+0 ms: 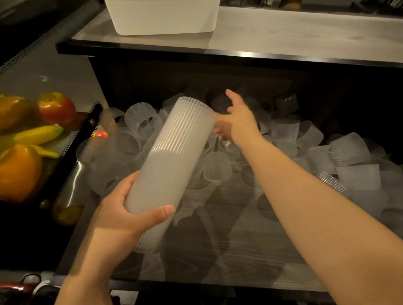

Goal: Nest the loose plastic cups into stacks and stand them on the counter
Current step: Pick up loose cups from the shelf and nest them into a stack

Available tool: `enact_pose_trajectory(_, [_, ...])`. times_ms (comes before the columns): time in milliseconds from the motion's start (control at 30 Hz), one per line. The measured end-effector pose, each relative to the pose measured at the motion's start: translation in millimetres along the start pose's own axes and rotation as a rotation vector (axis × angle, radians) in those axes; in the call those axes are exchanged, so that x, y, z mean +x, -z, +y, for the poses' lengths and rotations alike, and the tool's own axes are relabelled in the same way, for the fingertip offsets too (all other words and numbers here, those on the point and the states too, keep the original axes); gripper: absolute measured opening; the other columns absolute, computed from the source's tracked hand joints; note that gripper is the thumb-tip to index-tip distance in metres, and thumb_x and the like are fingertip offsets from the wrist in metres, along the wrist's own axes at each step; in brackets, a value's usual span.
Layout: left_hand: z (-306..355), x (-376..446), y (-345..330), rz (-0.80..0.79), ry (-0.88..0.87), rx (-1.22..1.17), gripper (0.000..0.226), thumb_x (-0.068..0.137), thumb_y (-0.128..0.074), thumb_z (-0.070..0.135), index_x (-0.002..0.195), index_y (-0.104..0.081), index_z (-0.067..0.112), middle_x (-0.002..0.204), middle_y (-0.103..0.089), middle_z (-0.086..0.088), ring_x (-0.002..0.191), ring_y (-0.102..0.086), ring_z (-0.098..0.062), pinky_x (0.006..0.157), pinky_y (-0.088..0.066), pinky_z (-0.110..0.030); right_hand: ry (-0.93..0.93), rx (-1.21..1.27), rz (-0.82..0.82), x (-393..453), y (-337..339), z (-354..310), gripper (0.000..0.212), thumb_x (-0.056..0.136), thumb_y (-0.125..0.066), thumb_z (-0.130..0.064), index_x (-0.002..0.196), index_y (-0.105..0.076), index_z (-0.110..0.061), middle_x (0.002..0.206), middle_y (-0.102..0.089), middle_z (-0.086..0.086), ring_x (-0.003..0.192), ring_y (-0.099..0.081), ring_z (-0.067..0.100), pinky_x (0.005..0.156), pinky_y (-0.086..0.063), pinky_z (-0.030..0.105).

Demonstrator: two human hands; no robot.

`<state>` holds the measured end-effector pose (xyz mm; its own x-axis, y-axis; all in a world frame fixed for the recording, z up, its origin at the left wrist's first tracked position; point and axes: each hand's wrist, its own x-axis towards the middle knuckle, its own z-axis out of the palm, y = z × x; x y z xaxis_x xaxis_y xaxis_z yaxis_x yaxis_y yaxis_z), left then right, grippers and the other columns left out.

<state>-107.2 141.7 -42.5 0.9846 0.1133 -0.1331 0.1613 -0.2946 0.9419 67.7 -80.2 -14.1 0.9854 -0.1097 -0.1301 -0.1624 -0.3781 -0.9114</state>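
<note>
Head view: nested stack held over a drawer of loose cups

Centre frame, the left hand (pixel 128 211) wraps thumb and fingers round the lower end of a tall tilted stack of frosted ribbed plastic cups (pixel 172 154). The right hand (pixel 238 119) reaches with relaxed fingers toward the stack's upper rim, grasping nothing. Beneath lies a dark open drawer (pixel 203 279) heaped with loose translucent cups (pixel 351 157). On the grey counter (pixel 283 34) at top stands a white plastic tub (pixel 163 15). A perforated black tray (pixel 86 133) at left holds fruit.

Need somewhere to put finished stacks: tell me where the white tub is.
The white tub sits at the top centre of the head view, on the grey counter, above the shelf of loose cups.
</note>
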Motion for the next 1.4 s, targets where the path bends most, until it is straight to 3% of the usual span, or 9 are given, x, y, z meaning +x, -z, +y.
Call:
enact_pose_trajectory(100, [0,0,0,0.019,0.009,-0.010,0.077,0.036,-0.080,0.067,0.108,-0.055,0.061,0.105,-0.066,0.020,0.100,-0.064,-0.010,0.080,-0.056,-0.039,-0.123,-0.387,-0.065,11,-11,8,0.090,0.078,-0.068,-0.055,0.152,-0.020,-0.041,0.157,-0.021,0.010,0.129,-0.047,0.033,0.103,-0.046,0.048])
enact_pose_trajectory(233, [-1,-1,1,0.023,0.014,-0.002,0.071,0.039,-0.080,0.068,0.105,-0.055,0.066,0.102,-0.065,0.029,0.098,-0.065,-0.008,0.078,-0.056,-0.037,-0.057,-0.501,-0.074,17,-19,18,0.052,0.090,-0.059,-0.049,0.135,-0.054,-0.025,0.135,-0.054,0.008,0.131,-0.044,0.030,0.104,-0.044,0.042])
enact_pose_trajectory(367, [0,-1,2,0.025,0.014,-0.004,0.065,0.038,-0.080,0.067,0.097,-0.053,0.075,0.101,-0.064,0.033,0.097,-0.065,-0.005,0.079,-0.056,-0.037,-0.004,-0.412,0.012,13,-18,19,0.028,0.093,-0.060,-0.038,0.107,-0.067,-0.015,0.115,-0.065,0.006,0.118,-0.053,0.026,0.099,-0.047,0.040])
enact_pose_trajectory(533, [0,0,3,0.019,0.009,-0.002,0.065,0.037,-0.080,0.066,0.095,-0.053,0.076,0.100,-0.064,0.033,0.096,-0.064,-0.004,0.078,-0.055,-0.035,0.004,-0.368,0.058,11,-17,17,0.029,0.092,-0.060,-0.039,0.093,-0.067,-0.010,0.093,-0.066,0.005,0.092,-0.060,0.022,0.083,-0.050,0.033])
enact_pose_trajectory(833, [3,-4,3,0.005,-0.006,-0.026,0.070,0.036,-0.082,0.063,0.100,-0.056,0.071,0.102,-0.064,0.033,0.096,-0.064,0.001,0.077,-0.051,-0.028,0.125,-0.128,0.201,-11,9,1,0.055,0.086,-0.064,-0.056,0.057,-0.036,-0.019,0.056,-0.035,-0.004,0.053,-0.034,0.010,0.053,-0.031,0.026])
enact_pose_trajectory(1000, [11,-10,2,-0.032,-0.021,-0.016,0.070,0.034,-0.081,0.063,0.099,-0.056,0.070,0.101,-0.063,0.037,0.092,-0.061,0.012,0.072,-0.048,-0.021,0.148,0.210,0.159,-24,35,-19,0.054,0.070,-0.073,-0.059,0.065,-0.058,-0.008,0.070,-0.064,0.005,0.069,-0.062,0.021,0.070,-0.054,0.039])
enact_pose_trajectory(1100, [14,-13,2,-0.065,-0.030,-0.015,0.072,0.035,-0.082,0.063,0.103,-0.057,0.069,0.103,-0.064,0.035,0.093,-0.063,0.010,0.074,-0.050,-0.023,0.161,0.477,0.033,-39,49,-35,0.067,0.078,-0.075,-0.041,0.110,-0.059,0.015,0.105,-0.071,0.022,0.098,-0.071,0.032,0.089,-0.055,0.055])
enact_pose_trajectory(1233, [19,-20,1,-0.129,-0.043,-0.020,0.083,0.038,-0.085,0.061,0.115,-0.057,0.065,0.109,-0.067,0.026,0.098,-0.067,-0.002,0.080,-0.054,-0.031,0.135,0.579,-0.104,-57,58,-43,0.032,0.093,-0.063,-0.023,0.115,-0.063,0.000,0.112,-0.070,0.018,0.104,-0.070,0.030,0.092,-0.055,0.051])
enact_pose_trajectory(1400, [26,-28,3,-0.188,-0.066,-0.023,0.088,0.039,-0.085,0.062,0.121,-0.056,0.061,0.112,-0.066,0.023,0.100,-0.065,-0.003,0.079,-0.055,-0.033,0.140,0.701,-0.195,-71,64,-41,0.022,0.095,-0.057,-0.017,0.113,-0.063,-0.005,0.119,-0.066,0.020,0.115,-0.063,0.037,0.094,-0.053,0.053])
